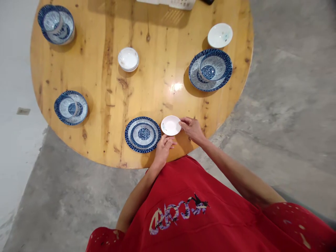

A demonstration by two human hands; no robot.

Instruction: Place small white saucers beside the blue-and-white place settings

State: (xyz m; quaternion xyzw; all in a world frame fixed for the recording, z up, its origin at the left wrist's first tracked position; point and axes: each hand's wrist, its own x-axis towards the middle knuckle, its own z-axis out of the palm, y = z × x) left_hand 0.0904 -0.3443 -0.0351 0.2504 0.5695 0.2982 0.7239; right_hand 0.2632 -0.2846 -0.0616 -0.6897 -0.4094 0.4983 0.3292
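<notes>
A small white dish (pixel 170 125) with a faint print sits near the table's front edge. My right hand (pixel 191 127) pinches its right rim between thumb and fingers. Just below the dish, my left hand (pixel 165 146) rests with loosely bent fingers close to its near rim; whether they touch it I cannot tell. Left of the dish is a blue-patterned plate (pixel 127 134) with a smaller piece of the same pattern centred on it, its right edge beside my left hand.
The round wooden table (pixel 99 80) also holds stacked white dishes (pixel 128 58), a white bowl (pixel 219 35), and blue-patterned plates with bowls at right (pixel 194 78), upper left (pixel 68 19) and left (pixel 83 112). A white basket (pixel 182 4) stands at the far edge.
</notes>
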